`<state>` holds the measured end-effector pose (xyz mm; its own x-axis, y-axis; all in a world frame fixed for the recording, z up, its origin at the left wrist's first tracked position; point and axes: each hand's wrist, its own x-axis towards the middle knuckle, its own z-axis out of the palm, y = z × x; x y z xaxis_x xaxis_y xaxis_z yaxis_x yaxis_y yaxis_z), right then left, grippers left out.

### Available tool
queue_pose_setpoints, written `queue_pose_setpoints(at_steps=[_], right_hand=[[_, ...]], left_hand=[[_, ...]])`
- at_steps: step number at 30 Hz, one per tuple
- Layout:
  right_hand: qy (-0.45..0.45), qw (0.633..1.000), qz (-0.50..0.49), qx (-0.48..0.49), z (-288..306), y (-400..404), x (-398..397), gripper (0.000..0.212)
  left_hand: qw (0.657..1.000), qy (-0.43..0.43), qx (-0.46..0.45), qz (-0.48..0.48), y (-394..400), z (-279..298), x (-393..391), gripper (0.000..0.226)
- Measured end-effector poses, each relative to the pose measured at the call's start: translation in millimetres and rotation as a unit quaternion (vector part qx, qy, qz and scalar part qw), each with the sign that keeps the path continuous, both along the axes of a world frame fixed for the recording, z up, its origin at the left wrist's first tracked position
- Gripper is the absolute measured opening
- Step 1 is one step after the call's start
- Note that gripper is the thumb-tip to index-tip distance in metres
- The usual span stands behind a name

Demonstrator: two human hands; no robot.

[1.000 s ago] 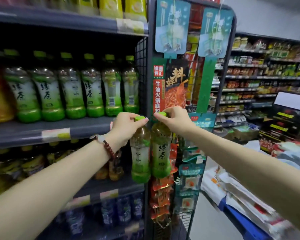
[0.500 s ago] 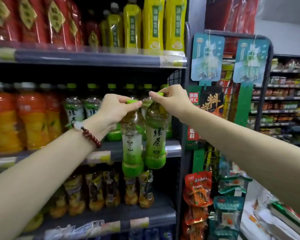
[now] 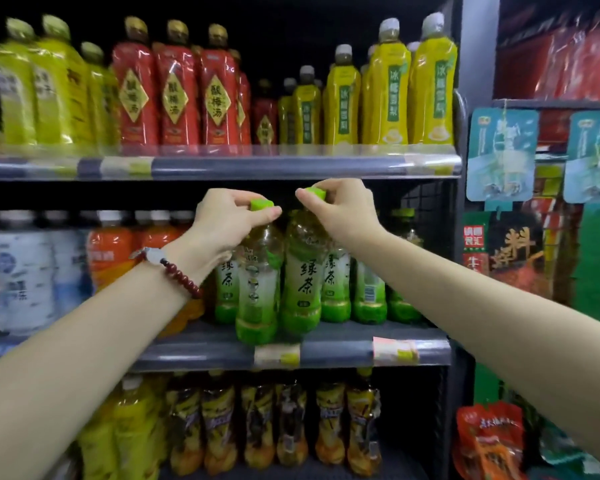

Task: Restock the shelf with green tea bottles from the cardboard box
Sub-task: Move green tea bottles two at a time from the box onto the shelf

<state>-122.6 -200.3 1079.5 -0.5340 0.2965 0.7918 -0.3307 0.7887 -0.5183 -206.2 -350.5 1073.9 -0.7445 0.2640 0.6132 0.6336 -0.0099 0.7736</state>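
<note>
Two green tea bottles upright, caps up, long axes vertical, left hand [image 3: 226, 216] pinching the cap of the left bottle [image 3: 257, 289], right hand [image 3: 340, 209] pinching the cap of the right bottle [image 3: 303, 275], both at the middle shelf [image 3: 340, 351] front edge, four more green tea bottles [image 3: 368, 289] visible standing behind

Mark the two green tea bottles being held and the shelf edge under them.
left-hand bottle [image 3: 257, 292], head view, label.
right-hand bottle [image 3: 303, 282], head view, label.
shelf edge [image 3: 336, 351], head view, bare grey front strip.

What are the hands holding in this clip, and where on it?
Each holds one green tea bottle by its green cap: left hand on the left bottle, right hand on the right bottle.
</note>
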Motion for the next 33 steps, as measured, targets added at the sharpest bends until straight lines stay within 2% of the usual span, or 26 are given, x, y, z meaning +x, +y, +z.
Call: queue_pose_setpoints(at_steps=[7,10,14,19,22,25,27,30,33], right_hand=[[-0.020,0.999,0.040,-0.013,-14,-20,-36,0.029],[0.002,0.999,0.036,-0.002,-20,-23,-46,0.030],[0.019,0.997,0.035,-0.059,-48,-28,-54,0.030],[0.032,0.991,0.067,-0.115,-80,-37,-61,0.054],[-0.005,0.990,0.088,-0.108,-94,-36,-60,0.067],[-0.052,0.990,0.102,-0.086,-112,-28,-53,0.077],[-0.097,0.987,0.098,-0.085,-124,-22,-49,0.075],[-0.123,0.984,0.081,-0.097,-135,-10,-50,0.076],[-0.152,0.977,0.093,-0.117,-129,-9,-48,0.091]], left_hand=[[0.998,0.017,0.052,0.001,-19,-8,-22,0.014],[0.997,0.029,0.066,0.003,-19,-22,-36,0.014],[0.998,0.015,0.067,-0.010,-9,-54,-41,0.032],[0.994,0.071,0.071,-0.038,-5,-80,-33,0.057],[0.997,0.036,0.034,-0.052,-9,-108,-36,0.072],[0.999,-0.011,-0.010,-0.039,-10,-134,-45,0.057],[0.999,-0.025,-0.029,-0.021,-13,-139,-50,0.049],[0.997,-0.033,-0.051,-0.038,-18,-138,-57,0.052],[0.997,-0.035,-0.057,-0.038,-23,-137,-61,0.054]])
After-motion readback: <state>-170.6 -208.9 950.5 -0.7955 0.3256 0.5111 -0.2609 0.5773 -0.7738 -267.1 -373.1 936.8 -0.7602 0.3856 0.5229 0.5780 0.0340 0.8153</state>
